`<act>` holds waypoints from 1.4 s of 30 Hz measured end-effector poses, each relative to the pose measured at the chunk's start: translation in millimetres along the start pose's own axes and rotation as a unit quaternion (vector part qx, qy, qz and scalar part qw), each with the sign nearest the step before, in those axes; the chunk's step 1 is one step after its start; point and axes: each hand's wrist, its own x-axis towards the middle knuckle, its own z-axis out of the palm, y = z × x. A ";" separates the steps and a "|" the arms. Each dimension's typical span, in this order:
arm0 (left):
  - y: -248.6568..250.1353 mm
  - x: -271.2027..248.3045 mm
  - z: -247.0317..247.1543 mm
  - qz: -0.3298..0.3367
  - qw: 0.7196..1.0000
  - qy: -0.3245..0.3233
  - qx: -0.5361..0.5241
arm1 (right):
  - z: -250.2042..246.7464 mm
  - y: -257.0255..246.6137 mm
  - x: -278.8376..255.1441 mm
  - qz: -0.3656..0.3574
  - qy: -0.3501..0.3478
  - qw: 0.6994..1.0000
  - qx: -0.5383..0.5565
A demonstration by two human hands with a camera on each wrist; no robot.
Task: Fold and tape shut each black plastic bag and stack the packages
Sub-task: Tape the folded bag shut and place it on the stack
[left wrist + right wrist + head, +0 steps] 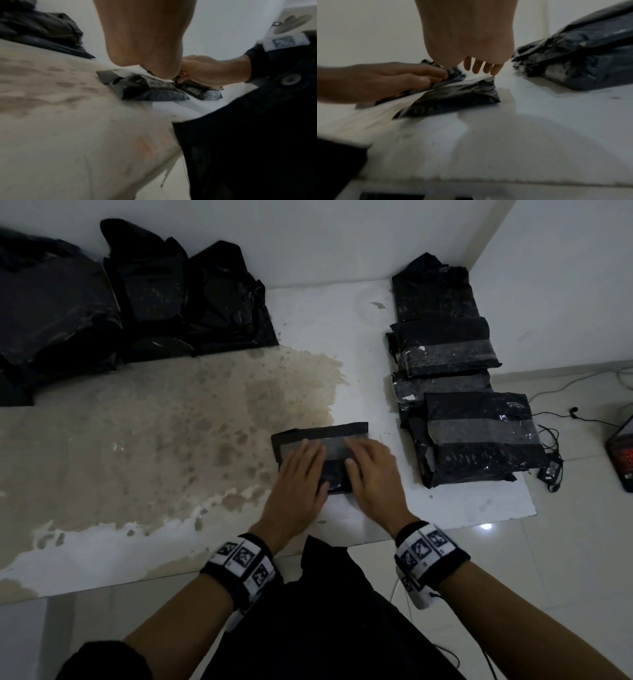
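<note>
Pressing flat on the folded bag (320, 455), left hand (297, 478) and right hand (371, 474) lie with fingers (310, 451) extended over its tape (329, 447); bag rests on the desk (171, 457), beneath the fingers.

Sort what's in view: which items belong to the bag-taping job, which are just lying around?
Job:
- small black package, with left hand and right hand lying flat on its tape strip
- stack of taped packages, right side
- pile of black bags, far left

Lying about:
- cables on the floor
- red-lit device at the right edge
</note>
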 end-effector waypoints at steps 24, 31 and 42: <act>-1.2 -3.7 28.1 -0.074 0.996 -0.038 0.033 | 29.2 10.9 -19.3 0.003 -0.140 0.980 -0.141; -1.2 -4.7 27.5 -0.077 0.996 -0.047 0.021 | 22.1 20.5 -20.9 0.049 -0.129 0.980 -0.144; -3.4 -7.1 25.8 -0.131 0.990 -0.046 -0.018 | 23.4 25.1 -22.1 0.063 -0.148 0.969 -0.188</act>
